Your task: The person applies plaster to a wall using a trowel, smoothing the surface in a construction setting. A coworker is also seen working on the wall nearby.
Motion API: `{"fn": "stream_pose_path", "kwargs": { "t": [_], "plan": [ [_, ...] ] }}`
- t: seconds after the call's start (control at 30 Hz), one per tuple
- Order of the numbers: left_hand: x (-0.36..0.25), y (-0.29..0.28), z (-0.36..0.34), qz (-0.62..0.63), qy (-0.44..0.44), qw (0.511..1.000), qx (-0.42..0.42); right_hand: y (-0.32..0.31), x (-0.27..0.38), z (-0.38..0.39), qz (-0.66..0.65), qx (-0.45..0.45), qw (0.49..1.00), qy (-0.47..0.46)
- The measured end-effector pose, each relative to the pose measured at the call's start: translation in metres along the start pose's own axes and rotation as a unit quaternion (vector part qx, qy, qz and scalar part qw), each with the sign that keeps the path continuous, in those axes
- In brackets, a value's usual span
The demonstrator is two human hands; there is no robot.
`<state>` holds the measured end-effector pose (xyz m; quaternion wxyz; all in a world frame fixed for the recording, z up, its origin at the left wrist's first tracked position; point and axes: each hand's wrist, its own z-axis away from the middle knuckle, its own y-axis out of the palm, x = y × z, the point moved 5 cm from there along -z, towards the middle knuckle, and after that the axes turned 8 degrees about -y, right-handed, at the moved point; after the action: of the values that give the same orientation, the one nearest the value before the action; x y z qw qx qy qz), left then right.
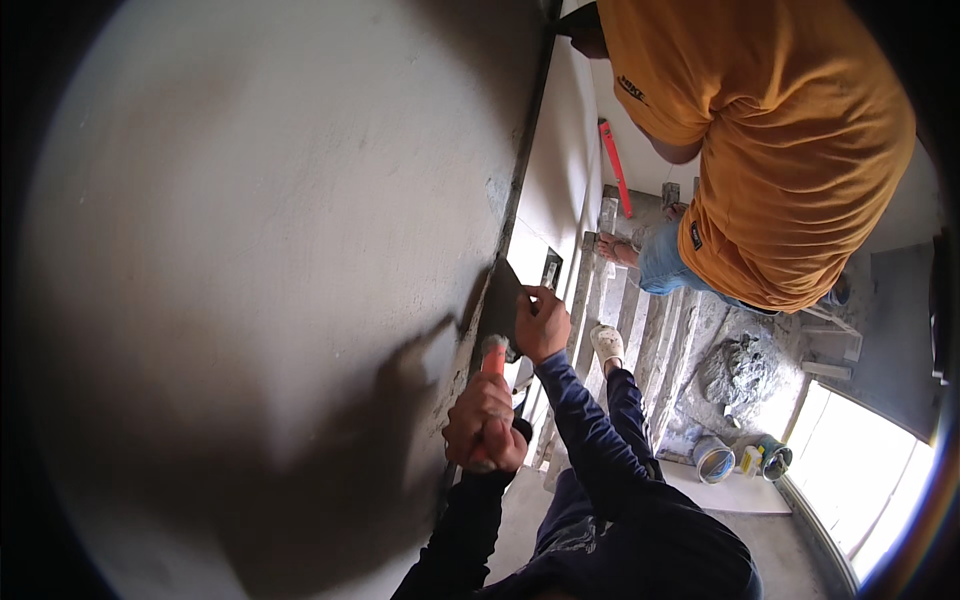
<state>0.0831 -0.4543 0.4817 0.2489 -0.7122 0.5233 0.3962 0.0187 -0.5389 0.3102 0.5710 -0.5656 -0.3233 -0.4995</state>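
My left hand (485,425) is wrapped round an orange-handled tool (494,358) with a grey, crusted tip. What kind of tool it is, I cannot make out. Just beyond it, the bent fingers of my right hand (543,322) pinch the edge of a dark, flat, thin piece (502,298). This piece lies along the edge of the large grey plastered wall (280,200). Both hands are close together at that edge, and their shadow falls on the wall.
A co-worker in an orange shirt (780,150) stands at the upper right. Wooden planks (655,345) lie below, by my shoe (607,346). A red level (616,168) leans by the far wall. A grey mortar heap (742,368) and buckets (714,461) are at the lower right.
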Motion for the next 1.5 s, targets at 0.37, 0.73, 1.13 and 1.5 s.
{"fn": "stream_pose_path", "kwargs": {
  "t": [0.37, 0.73, 1.13, 1.5],
  "plan": [
    [0.018, 0.019, -0.025, -0.007, -0.022, 1.000, 0.006, -0.002, 0.006, -0.033, 0.012, -0.023, 1.000, 0.015],
    [0.027, 0.032, -0.043, -0.045, -0.043, 0.998, -0.005, -0.002, 0.004, -0.060, -0.019, -0.048, 0.999, -0.013],
    [0.020, 0.029, -0.021, -0.016, -0.003, 1.000, 0.015, -0.004, 0.002, -0.033, -0.022, -0.014, 0.999, -0.019],
    [0.025, 0.034, -0.047, -0.012, 0.001, 1.000, -0.008, -0.002, 0.011, -0.061, 0.015, -0.016, 1.000, -0.001]
  ]
}}
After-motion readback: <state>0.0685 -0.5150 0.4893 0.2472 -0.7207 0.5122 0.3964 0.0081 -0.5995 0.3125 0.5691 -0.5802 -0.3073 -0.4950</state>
